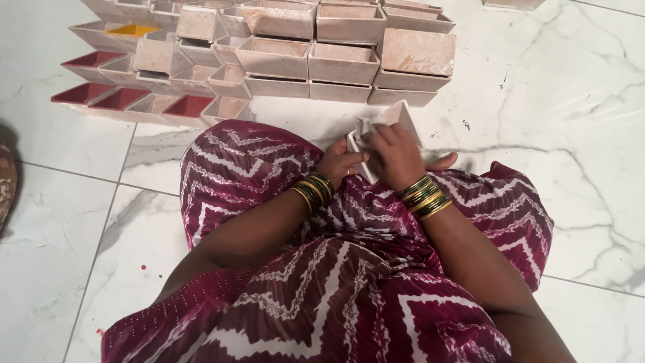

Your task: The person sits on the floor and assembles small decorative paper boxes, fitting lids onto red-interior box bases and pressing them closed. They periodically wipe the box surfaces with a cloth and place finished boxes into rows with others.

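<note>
Small white box (386,131) held over the lap, above the marble floor (591,134).
Both grips are kept clamped on it: left hand (339,163) steadying, right hand (396,156) pressing the flap flat.

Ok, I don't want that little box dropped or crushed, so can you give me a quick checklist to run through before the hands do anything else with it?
1. Both hands on the box: ok. The left hand and the right hand both touch the small pale box.
2. Box clear of the floor: ok, it is held above the lap, over the marble floor.
3. Box open side visible: cannot tell, the right hand covers most of it.
4. Box walls undamaged: cannot tell, too little shows.
5. Stacked boxes apart from the held one: ok, they lie ahead on the floor.
6. Bangles clear of the box: ok, they sit back at the wrists.
</note>
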Tool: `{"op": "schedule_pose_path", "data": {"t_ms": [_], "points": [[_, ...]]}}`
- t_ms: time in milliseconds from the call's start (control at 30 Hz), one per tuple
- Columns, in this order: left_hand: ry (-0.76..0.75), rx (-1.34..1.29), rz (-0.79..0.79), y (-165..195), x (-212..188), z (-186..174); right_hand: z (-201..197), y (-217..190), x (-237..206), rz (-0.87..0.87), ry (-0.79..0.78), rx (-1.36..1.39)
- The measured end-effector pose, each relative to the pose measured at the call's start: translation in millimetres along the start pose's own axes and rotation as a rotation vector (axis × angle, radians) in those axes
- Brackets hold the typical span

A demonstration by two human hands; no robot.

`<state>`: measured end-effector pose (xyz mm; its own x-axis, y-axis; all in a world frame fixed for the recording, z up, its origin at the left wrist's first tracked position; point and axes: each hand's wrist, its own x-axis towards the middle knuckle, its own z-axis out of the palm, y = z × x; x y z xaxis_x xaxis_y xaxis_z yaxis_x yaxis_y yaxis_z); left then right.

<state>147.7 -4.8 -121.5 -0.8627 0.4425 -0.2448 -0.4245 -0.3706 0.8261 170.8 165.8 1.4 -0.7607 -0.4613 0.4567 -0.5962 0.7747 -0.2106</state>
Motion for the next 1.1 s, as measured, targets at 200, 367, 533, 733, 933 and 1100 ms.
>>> {"op": "schedule_pose_path", "data": {"t_ms": [200, 367, 533, 733, 933, 1100], "points": [[-0.005, 0.014, 0.034, 11, -12, 9, -18, 18, -2, 0.183, -0.234, -0.29], [0.007, 0.012, 0.114, 13, -16, 14, -6, 16, -9, 0.171, -0.224, -0.06], [0.008, -0.119, 0.113, 14, -13, 12, -8, 5, -10, 0.272, -0.272, 0.227], [0.021, -0.081, 0.061, 8, -8, 7, -31, 5, 4, 0.517, -0.172, 0.075], [-0.079, -0.148, 0.118, -6, -2, -3, -22, -12, -1, 0.566, -0.28, 0.6], [0.103, -0.02, 0.141, -7, -2, -2, -21, -2, -3, 0.383, -0.432, -0.084]]}}
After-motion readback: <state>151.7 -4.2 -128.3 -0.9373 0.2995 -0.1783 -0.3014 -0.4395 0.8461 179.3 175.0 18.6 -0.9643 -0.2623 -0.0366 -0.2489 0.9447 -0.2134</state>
